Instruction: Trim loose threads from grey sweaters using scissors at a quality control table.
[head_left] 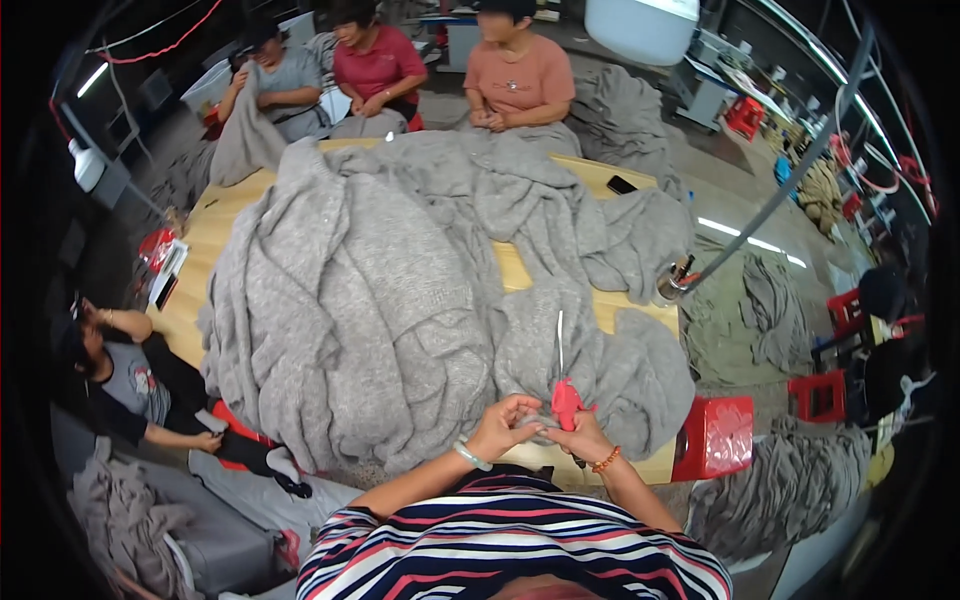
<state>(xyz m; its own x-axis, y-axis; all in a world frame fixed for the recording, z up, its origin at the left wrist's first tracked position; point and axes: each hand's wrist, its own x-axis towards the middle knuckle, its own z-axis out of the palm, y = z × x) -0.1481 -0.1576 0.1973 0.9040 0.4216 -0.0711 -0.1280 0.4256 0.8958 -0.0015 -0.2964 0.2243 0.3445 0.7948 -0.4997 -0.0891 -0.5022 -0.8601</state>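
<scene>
Left hand [503, 422] pinched grey knit fabric [600, 370] at the near edge of the wooden surface [215, 235]; right hand [583, 435] gripped red-handled scissors [564, 398], blades upright. Red stool [715, 436] stood right.

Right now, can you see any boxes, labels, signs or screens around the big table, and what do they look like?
Phone: lies flat on the far right part of the wooden table, small dark rectangle, screen black.
Flat item: at the table's left edge, white with a red rim and a dark part; too small to tell if it is a package or a device.
No signs or labels clear enough to make out.
</scene>
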